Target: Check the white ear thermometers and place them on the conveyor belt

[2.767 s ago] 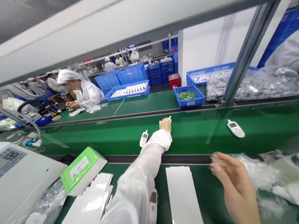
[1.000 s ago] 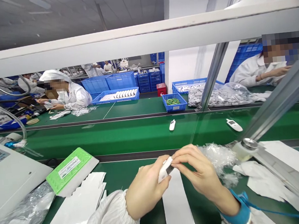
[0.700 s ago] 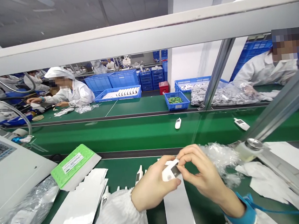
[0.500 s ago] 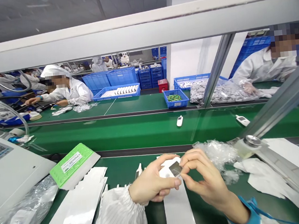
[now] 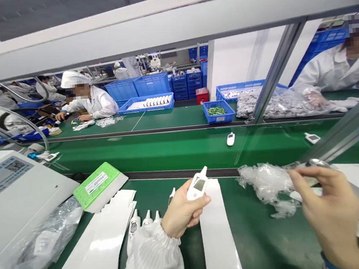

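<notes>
My left hand (image 5: 183,208) is closed around a white ear thermometer (image 5: 197,187), with its pointed tip up and its grey screen facing me. Off to the right, my right hand (image 5: 329,204) has thumb and forefinger pinched together beside a crumpled heap of clear plastic film (image 5: 267,185). Whatever the pinch may hold is too small to make out. Under and beyond the left hand lies a long white strip (image 5: 221,240) on the green bench. More white thermometers (image 5: 147,219) stand partly hidden behind my left sleeve.
White sheets (image 5: 95,244), a green CR2032 pack (image 5: 100,184) and a bagged item (image 5: 47,244) lie left, by a white machine (image 5: 19,188). Single thermometers (image 5: 230,139) rest on the green belt (image 5: 168,148). A metal post (image 5: 278,70) rises at right. Co-workers sit across.
My right hand has left the thermometer's screen and moved right, beside the plastic heap. My left hand still holds the thermometer, now turned with its tip upward. The view has shifted slightly.
</notes>
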`<state>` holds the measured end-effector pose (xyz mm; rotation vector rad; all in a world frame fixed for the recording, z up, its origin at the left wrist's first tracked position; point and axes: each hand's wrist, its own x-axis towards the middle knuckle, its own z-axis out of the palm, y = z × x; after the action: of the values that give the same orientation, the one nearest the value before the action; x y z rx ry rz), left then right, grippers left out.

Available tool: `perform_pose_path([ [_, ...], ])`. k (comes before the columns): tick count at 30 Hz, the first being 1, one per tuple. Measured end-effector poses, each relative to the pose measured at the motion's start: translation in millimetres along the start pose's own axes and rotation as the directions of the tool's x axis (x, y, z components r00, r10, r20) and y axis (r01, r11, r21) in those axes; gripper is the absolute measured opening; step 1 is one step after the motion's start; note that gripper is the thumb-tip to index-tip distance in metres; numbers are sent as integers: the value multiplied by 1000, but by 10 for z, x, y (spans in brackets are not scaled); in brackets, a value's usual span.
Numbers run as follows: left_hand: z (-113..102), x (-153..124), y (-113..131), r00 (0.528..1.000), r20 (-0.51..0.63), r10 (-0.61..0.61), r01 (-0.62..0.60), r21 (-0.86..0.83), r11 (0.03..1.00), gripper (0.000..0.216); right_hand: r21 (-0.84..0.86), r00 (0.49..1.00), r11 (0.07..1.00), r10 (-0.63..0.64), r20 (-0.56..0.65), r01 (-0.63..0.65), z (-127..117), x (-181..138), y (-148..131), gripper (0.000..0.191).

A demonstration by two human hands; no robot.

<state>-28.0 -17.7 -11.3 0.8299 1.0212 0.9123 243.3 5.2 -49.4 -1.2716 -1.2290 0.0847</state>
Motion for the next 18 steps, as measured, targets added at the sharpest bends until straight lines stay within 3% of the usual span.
perform_pose_path([
  [2,10,-42,-12,1000,-22,12,-11,58,998,45,-342,986,933,-66,150,115,19,71,361,35],
  [5,-6,-102,-48,997,-69,29,-20,134,991,36,-563,955,781,-146,257,271,5,93,650,49],
  [7,-44,-143,-94,990,-128,64,-43,158,987,33,-579,958,764,-226,174,286,-30,46,577,44],
  [9,-90,-186,-151,977,-196,85,-55,151,987,32,-508,956,813,-281,85,284,-43,-70,356,34],
  [11,-128,-225,-207,968,-239,79,-50,125,991,35,-362,959,889,-243,145,280,10,-270,122,25],
  [12,-143,-242,-232,965,-250,74,-47,111,993,37,-285,946,923,-183,266,259,62,-398,41,23],
  [13,-155,-257,-255,963,-259,71,-47,98,994,39,-236,902,948,-97,420,212,123,-537,-5,24],
  [15,-169,-288,-296,957,-278,79,-58,81,995,41,-247,749,963,86,657,107,240,-815,2,30],
  [16,-171,-306,-315,953,-289,87,-67,76,995,41,-278,686,958,155,711,73,281,-937,40,34],
  [18,-167,-346,-353,946,-310,93,-78,60,995,40,-311,619,950,227,752,29,323,-1108,135,42],
])
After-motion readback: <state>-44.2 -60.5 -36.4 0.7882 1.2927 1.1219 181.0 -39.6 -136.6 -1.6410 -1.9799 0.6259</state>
